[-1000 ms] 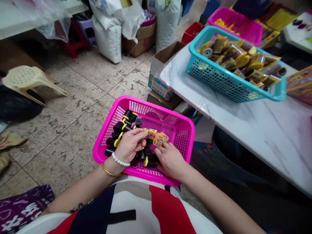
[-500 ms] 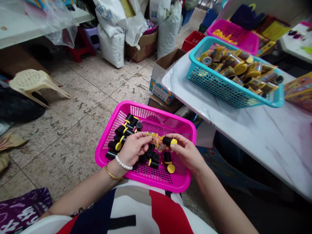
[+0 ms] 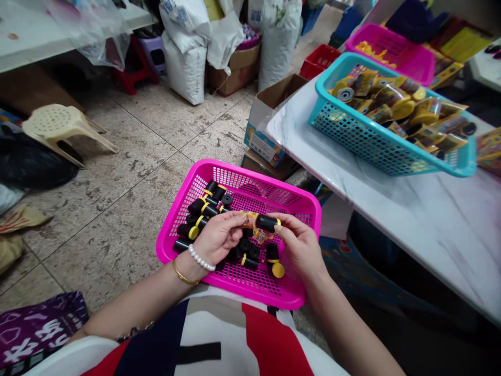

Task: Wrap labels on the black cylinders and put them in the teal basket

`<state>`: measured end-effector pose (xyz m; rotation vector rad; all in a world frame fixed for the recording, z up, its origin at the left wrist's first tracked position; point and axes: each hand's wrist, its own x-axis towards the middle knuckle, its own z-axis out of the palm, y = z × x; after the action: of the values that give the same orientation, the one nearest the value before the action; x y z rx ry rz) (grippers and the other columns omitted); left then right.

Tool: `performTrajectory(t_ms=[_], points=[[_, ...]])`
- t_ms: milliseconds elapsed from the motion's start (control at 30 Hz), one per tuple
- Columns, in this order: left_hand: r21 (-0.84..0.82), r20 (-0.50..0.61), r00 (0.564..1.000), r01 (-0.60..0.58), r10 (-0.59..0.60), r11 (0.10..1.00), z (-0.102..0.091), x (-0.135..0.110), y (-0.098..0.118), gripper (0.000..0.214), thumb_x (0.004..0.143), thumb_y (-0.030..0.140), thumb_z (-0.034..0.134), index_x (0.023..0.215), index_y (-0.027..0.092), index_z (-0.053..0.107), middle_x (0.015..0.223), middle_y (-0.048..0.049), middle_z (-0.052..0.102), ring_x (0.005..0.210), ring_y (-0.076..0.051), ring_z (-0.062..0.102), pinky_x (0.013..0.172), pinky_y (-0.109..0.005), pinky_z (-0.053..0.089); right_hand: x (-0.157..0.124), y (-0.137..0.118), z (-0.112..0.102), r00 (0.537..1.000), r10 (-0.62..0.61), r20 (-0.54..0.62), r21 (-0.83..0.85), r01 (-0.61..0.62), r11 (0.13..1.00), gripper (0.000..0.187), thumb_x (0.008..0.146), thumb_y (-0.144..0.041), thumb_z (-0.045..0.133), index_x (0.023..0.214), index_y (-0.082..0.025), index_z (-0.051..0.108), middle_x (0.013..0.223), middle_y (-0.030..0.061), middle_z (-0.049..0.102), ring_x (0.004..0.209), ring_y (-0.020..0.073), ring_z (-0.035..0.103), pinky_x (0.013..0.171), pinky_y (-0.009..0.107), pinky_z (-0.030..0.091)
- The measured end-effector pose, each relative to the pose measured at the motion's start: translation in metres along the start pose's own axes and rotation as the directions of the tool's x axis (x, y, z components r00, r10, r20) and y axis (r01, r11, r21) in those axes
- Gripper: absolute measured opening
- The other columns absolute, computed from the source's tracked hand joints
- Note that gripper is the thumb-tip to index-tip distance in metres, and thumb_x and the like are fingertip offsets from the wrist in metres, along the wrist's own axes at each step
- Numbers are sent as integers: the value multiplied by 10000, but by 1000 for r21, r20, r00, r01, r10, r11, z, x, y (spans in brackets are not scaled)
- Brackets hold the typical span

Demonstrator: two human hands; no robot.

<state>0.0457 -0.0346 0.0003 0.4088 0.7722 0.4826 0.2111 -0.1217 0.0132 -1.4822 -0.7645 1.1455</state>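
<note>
My left hand point(image 3: 221, 236) pinches a yellow printed plastic sleeve point(image 3: 249, 219) between thumb and fingers. In my right hand point(image 3: 299, 240) is a small black cylinder with a yellow cap point(image 3: 267, 223), its black end pointing left against the sleeve's mouth. Whether that end is inside the sleeve I cannot tell. Another bit of printed film point(image 3: 261, 237) shows just below. Both hands are over a pink basket point(image 3: 309, 209) at my lap. Several more black cylinders with yellow caps point(image 3: 210, 209) lie in it, mostly on the left side.
A turquoise basket point(image 3: 352, 141) full of sleeved cylinders point(image 3: 393, 99) stands on the marble-patterned table point(image 3: 422, 219) at right. Cardboard boxes point(image 3: 266, 141) sit beside that table. A cream stool point(image 3: 58, 122) is at left, white sacks point(image 3: 186, 62) behind.
My right hand has brought the black cylinder leftward to the sleeve and levelled it. My left hand keeps its pinch. The whole view has shifted slightly.
</note>
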Motion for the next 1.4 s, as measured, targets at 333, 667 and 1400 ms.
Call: performTrajectory(t_ms=[333,667,1400], points=[[145,-16,997,-78,81,986,1,-4,-5,234,743,286,724,858,113,618,549,34,528,393,-16,390,330,-121,156,-7,-3,11,994,-109,27,-35,110,993,161,820,-297,643,955,-213,615,1103,78,690,956,187,662,869,349,523],[169,-43,996,-66,74,983,5,-6,-6,279,705,325,752,851,117,637,510,40,515,394,-23,372,340,-134,194,-7,2,6,992,-128,1,60,128,990,256,787,-269,703,1031,-245,628,1086,52,698,1031,215,650,929,396,517],[414,142,989,-85,28,906,7,-7,-1,390,764,353,703,1091,157,619,713,-20,640,573,-114,582,497,-211,448,-5,11,-1,896,-439,66,-307,437,846,293,753,-210,738,1027,-311,716,1060,57,666,997,245,618,906,430,499]])
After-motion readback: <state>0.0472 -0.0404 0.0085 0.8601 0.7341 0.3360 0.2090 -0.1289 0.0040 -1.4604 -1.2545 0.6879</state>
